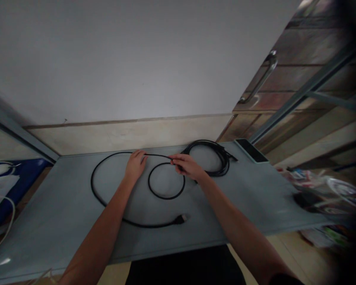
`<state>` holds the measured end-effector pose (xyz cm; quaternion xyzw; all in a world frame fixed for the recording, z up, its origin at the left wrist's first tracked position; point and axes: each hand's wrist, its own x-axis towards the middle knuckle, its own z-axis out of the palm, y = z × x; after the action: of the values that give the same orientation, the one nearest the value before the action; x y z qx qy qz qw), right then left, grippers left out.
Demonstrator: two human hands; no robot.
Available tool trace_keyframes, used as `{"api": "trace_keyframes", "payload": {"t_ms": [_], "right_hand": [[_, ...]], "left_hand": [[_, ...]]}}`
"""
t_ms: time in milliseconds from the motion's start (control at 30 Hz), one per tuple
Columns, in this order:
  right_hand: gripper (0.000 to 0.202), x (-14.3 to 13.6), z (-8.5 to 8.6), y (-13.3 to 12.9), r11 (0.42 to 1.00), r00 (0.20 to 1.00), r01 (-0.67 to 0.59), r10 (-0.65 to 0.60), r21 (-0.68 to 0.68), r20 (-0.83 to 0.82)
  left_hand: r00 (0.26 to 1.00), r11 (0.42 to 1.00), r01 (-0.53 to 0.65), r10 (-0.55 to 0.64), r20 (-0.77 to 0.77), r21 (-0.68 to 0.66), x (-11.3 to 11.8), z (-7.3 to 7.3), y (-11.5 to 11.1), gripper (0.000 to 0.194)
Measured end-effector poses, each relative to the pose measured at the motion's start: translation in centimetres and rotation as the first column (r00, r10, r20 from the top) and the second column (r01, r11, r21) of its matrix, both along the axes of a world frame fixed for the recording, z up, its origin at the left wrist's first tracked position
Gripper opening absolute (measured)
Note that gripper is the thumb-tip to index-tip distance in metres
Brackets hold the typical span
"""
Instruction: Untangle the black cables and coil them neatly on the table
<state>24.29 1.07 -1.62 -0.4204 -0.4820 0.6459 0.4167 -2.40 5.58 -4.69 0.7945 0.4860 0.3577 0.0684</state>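
Observation:
A black cable (pixel 92 183) curves over the grey table (pixel 62 198), its rectangular plug (pixel 180 219) lying near the front edge. My left hand (pixel 135 164) is closed on the cable at the top of the wide curve. Further right, my right hand (pixel 186 164) pinches the same cable where a small loop (pixel 166 198) meets it. Between the two hands a short stretch of cable runs nearly straight. The fingertips of the right hand partly hide the crossing of the loop. Just beyond my right hand lies a coiled bundle of black cable (pixel 222 172).
A phone-like device (pixel 251 151) lies at the back right corner. Plastic-wrapped items (pixel 323 194) sit at the right end. A pale wall (pixel 136 134) stands behind the table, with metal posts at both sides. A blue surface (pixel 17 186) with white items is at far left.

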Motion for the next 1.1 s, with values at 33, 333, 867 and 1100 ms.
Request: {"api": "trace_keyframes", "payload": {"t_ms": [33, 333, 867, 1100], "right_hand": [[0.03, -0.5, -0.4, 0.0, 1.0, 0.998, 0.008, -0.007, -0.021, 0.055], [0.046, -0.8, -0.1, -0.6, 0.952, 0.96, -0.274, 0.279, -0.135, 0.017], [0.032, -0.8, -1.0, 0.2, 0.99, 0.936, -0.143, 0.134, 0.005, 0.324], [0.046, 0.4, -0.5, -0.3, 0.863, 0.865, -0.463, 0.49, -0.203, 0.106]], "left_hand": [[0.998, 0.998, 0.056, -0.056, -0.007, -0.025, 0.1, -0.3, 0.0, 0.03], [0.94, 0.935, 0.332, -0.339, -0.033, -0.127, 0.7, -1.4, 0.0, 0.026], [0.985, 0.984, 0.171, -0.17, 0.019, -0.05, -0.4, -1.7, 0.8, 0.022], [0.958, 0.955, 0.286, -0.285, 0.023, -0.078, 0.2, -2.1, 0.6, 0.018]]}}
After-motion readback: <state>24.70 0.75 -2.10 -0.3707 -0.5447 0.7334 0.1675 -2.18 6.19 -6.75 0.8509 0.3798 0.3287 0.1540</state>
